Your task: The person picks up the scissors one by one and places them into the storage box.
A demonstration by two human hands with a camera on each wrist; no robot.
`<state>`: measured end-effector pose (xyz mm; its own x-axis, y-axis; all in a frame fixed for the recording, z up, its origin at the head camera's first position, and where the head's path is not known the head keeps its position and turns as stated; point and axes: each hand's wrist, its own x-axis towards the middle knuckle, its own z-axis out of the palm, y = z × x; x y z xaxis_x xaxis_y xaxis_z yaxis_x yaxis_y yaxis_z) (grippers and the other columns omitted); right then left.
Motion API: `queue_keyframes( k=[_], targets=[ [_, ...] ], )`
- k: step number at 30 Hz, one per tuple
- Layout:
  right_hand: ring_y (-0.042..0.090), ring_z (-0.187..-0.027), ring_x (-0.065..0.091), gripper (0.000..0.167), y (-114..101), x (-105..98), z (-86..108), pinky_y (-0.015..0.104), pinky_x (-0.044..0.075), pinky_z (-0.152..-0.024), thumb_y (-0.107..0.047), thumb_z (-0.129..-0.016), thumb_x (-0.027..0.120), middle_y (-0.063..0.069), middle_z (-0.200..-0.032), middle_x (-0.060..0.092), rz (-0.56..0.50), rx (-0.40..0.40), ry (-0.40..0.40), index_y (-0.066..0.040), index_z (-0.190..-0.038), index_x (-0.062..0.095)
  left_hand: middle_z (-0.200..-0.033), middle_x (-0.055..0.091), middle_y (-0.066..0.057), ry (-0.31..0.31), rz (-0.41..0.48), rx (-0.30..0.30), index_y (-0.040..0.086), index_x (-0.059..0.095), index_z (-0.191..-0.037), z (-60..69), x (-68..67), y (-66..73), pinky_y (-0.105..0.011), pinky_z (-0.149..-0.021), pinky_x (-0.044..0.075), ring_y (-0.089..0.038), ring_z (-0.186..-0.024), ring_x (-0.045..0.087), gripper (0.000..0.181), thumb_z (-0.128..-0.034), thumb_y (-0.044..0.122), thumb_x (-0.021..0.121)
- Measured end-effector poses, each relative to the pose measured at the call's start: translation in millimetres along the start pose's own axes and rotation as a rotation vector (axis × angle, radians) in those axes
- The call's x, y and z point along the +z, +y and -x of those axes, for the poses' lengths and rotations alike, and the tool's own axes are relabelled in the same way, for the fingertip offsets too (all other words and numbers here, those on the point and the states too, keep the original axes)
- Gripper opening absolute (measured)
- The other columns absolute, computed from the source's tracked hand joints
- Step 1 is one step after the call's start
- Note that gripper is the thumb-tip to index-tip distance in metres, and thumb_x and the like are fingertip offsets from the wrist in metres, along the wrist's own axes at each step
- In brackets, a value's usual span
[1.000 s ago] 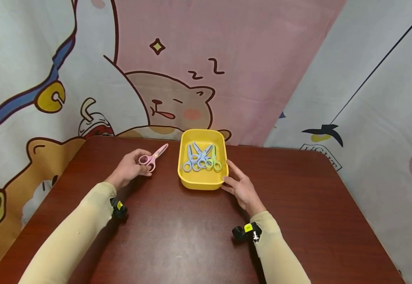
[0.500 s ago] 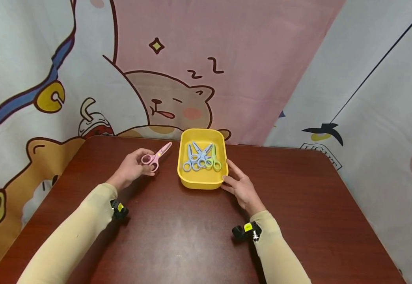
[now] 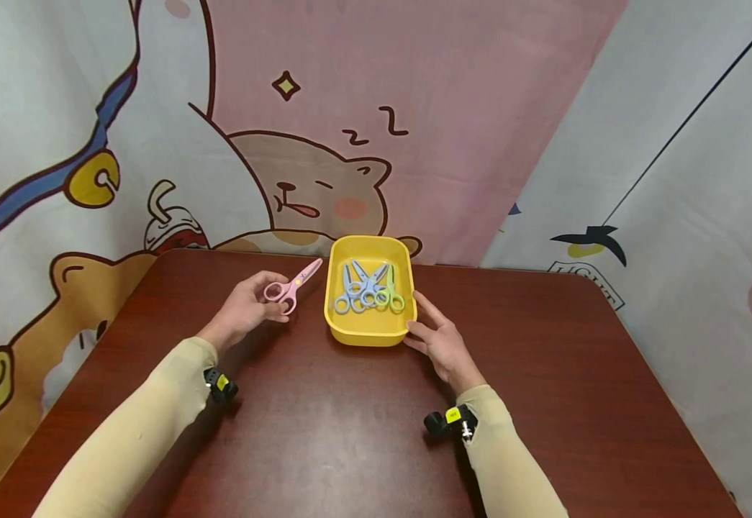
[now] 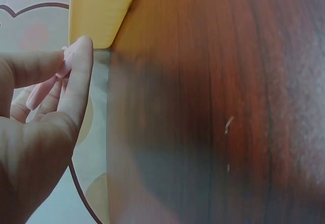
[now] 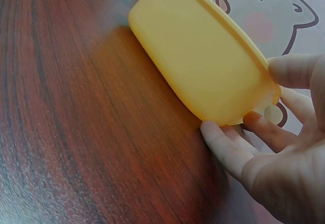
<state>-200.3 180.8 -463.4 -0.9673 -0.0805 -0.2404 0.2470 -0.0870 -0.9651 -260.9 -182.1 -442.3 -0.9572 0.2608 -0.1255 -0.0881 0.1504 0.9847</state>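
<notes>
My left hand (image 3: 246, 306) pinches a pair of pink scissors (image 3: 288, 289) by its handle loops, left of a yellow plastic bin (image 3: 369, 338). The scissors' tips point up and to the right, close to the bin's left wall. In the left wrist view, the pink handle (image 4: 43, 92) shows between thumb and fingers; the blades are hidden. My right hand (image 3: 443, 345) rests its fairly straight fingers against the bin's right side and near corner. Inside the bin lie overlapping blue scissors (image 3: 369, 284) and a pair of green scissors (image 3: 391, 291).
The bin stands on a dark red-brown wooden table (image 3: 324, 417), near its back edge. Behind the table hangs a cartoon-printed curtain (image 3: 414, 86). A black camera is strapped to each wrist over pale yellow sleeves.
My left hand has carried the pink scissors a little to the right, nearer the bin. The right hand and the bin have stayed in place.
</notes>
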Motion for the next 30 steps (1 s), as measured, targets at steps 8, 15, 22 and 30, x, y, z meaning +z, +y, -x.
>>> queue_keyframes(
  k=[8,15,22,30],
  targets=[
    [0.035,-0.133,0.056,0.066,0.8,-0.1,0.1,0.051,0.049,-0.108,-0.005,-0.105,0.057,0.008,-0.167,0.026,0.001,-0.002,0.003,-0.029,-0.162,0.035,-0.129,0.050,-0.027,0.001,-0.013,0.014,-0.005,0.048,-0.140,-0.2,4.3,3.8,-0.045,-0.083,0.062,-0.024,-0.089,0.067,0.051,-0.0926,-0.016,0.063],
    [0.036,-0.133,0.055,0.066,0.7,-0.8,-0.3,0.052,0.048,-0.108,-0.005,-0.105,0.057,0.009,-0.167,0.025,0.003,-0.003,-0.001,-0.029,-0.162,0.034,-0.129,0.051,-0.026,0.002,-0.014,0.022,-0.003,0.048,-0.140,0.9,5.5,10.2,-0.052,-0.088,0.060,-0.024,-0.090,0.066,0.051,-0.0929,-0.016,0.063],
    [0.037,-0.135,0.054,0.066,0.7,-1.1,-0.3,0.052,0.048,-0.108,-0.006,-0.105,0.057,0.009,-0.168,0.024,0.004,-0.004,-0.004,-0.029,-0.162,0.034,-0.127,0.052,-0.026,-0.009,-0.006,0.036,-0.004,0.049,-0.139,1.6,7.4,15.7,-0.050,-0.087,0.061,-0.023,-0.090,0.066,0.050,-0.0934,-0.016,0.062],
    [0.036,-0.135,0.054,0.066,0.9,-0.6,-0.6,0.051,0.048,-0.108,-0.006,-0.105,0.057,0.009,-0.167,0.025,0.002,0.000,-0.001,-0.030,-0.162,0.035,-0.124,0.054,-0.029,-0.025,-0.005,0.060,-0.006,0.048,-0.139,2.6,9.4,22.3,-0.039,-0.080,0.063,-0.026,-0.092,0.067,0.047,-0.0945,-0.014,0.062]
  ],
)
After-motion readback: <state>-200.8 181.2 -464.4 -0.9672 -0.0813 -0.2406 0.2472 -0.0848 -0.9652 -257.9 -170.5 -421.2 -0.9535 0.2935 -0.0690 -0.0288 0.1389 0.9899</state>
